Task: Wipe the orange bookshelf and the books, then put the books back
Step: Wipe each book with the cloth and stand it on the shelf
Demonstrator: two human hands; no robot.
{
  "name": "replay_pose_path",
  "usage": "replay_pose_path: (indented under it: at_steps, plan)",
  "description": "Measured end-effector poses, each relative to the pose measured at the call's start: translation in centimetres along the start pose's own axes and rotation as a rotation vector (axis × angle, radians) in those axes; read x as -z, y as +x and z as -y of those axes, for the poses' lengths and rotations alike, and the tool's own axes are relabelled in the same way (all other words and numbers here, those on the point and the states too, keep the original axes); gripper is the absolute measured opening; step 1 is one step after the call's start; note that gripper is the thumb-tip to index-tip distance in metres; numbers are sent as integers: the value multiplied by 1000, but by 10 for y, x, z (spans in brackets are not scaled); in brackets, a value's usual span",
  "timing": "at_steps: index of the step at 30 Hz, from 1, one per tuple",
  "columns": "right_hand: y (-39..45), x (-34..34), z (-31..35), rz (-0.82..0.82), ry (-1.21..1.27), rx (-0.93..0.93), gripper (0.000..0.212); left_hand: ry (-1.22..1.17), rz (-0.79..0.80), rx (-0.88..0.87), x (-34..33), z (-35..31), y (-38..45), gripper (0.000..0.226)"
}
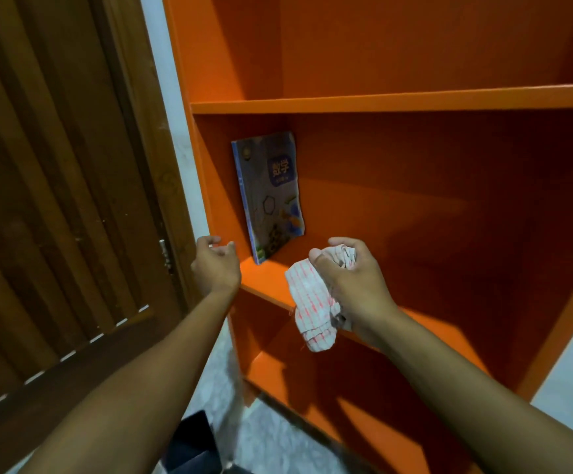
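On middle shelf of orange bookshelf (380, 100): one book (269, 196) upright, leaning on side wall. Right hand (350, 278) clamped round checked cloth (312, 302) beside book; left hand (215, 265) loosely curled, holding nothing, at bookshelf's front edge. Advice: steady book, wipe shelf board toward corner, avoid toppling book.

Bookshelf (380, 100) cut off top & right; dark object (192, 443) at bottom edge unclear.

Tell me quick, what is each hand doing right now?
Left hand: loosely curled beside the bookshelf edge, holding nothing.
Right hand: gripping the checked cloth in front of the shelf.
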State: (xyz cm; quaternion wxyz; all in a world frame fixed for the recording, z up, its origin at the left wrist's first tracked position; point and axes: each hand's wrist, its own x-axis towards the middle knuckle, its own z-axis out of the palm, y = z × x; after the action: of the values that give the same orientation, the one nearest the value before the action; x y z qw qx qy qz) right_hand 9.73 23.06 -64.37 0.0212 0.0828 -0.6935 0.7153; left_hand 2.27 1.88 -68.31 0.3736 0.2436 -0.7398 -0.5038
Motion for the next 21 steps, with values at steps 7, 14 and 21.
replay_pose_path:
  at_steps: [7, 14, 21]
  plan:
    - [-42, -37, -33, 171, -21, -249, 22, 98, 124, -121, 88, 80, -48, 5]
    - [-91, -77, -114, 350, -296, -369, 17, 409, 574, 404, 154, 255, -137, 14]
    - [-99, -101, -143, 512, -566, -219, 27, 761, 916, 468, 166, 334, -213, 52]
